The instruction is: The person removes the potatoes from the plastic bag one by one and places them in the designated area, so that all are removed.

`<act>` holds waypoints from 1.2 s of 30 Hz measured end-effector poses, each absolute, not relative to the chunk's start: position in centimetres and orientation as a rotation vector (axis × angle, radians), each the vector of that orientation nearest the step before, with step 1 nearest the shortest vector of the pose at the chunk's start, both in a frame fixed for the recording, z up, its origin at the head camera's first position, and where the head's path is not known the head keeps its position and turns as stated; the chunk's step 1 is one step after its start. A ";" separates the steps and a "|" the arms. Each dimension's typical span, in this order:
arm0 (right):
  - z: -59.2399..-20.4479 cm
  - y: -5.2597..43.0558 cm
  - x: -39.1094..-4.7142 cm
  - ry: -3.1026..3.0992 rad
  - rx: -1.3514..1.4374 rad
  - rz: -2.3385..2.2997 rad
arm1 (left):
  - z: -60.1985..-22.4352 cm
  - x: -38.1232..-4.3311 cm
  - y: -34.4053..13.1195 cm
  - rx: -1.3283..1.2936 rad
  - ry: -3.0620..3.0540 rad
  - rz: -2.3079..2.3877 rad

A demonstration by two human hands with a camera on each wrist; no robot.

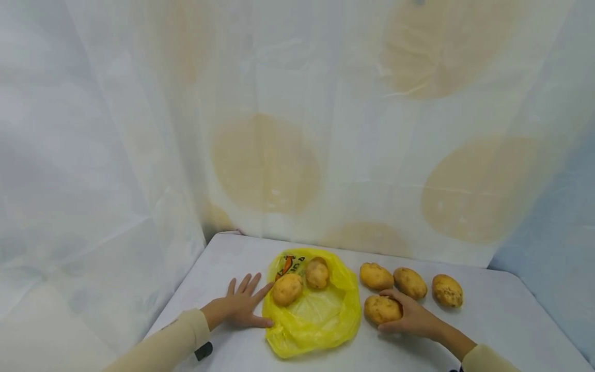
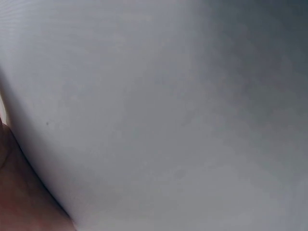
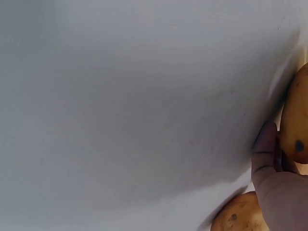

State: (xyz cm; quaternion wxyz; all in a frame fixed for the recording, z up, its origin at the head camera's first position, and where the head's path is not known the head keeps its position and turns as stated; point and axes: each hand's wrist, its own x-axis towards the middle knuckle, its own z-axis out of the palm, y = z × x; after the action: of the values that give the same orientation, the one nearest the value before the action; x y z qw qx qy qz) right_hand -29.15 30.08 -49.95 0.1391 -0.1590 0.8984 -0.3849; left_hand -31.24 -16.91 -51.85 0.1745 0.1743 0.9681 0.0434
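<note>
A yellow plastic bag (image 1: 321, 315) lies spread on the table, with two potatoes on it, one potato (image 1: 287, 290) at its left and another potato (image 1: 317, 273) behind. My left hand (image 1: 244, 306) rests at the bag's left edge with fingers spread, thumb and index finger reaching the plastic. Right of the bag, my right hand (image 1: 411, 318) grips a potato (image 1: 381, 310) between thumb and fingers, low at the table. In the right wrist view, part of my right hand (image 3: 279, 187) shows beside a potato (image 3: 296, 120). The left wrist view holds only a sliver of my left hand (image 2: 24, 192).
Behind my right hand lie three more potatoes: one potato (image 1: 375, 276) near the bag, a second potato (image 1: 410, 283) beside it, and a third potato (image 1: 447, 291) farther right. The white table (image 1: 502, 320) meets hanging sheets (image 1: 353, 155) at the back and sides.
</note>
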 end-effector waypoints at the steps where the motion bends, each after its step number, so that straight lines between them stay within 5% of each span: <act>1: -49.9 30.1 -29.1 2.612 -0.457 -1.105 | -51.8 -31.3 -16.9 0.502 2.746 0.128; 15: -47.5 31.5 -27.0 2.921 -0.449 -0.912 | -51.7 -31.4 -16.9 0.480 2.755 0.121; 25: -45.7 33.0 -26.5 3.462 -0.698 -0.365 | -51.6 -31.4 -16.9 0.505 2.758 0.122; 36: -45.2 32.9 -26.9 3.534 -0.604 -0.165 | -52.1 -31.4 -16.9 0.471 2.746 0.131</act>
State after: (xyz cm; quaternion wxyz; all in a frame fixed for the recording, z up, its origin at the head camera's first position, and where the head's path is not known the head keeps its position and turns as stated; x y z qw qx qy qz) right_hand -26.91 32.95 -45.15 -0.2220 -0.1641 0.9601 -0.0447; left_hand -31.35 -16.91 -52.07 0.1753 0.1661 0.9693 0.0461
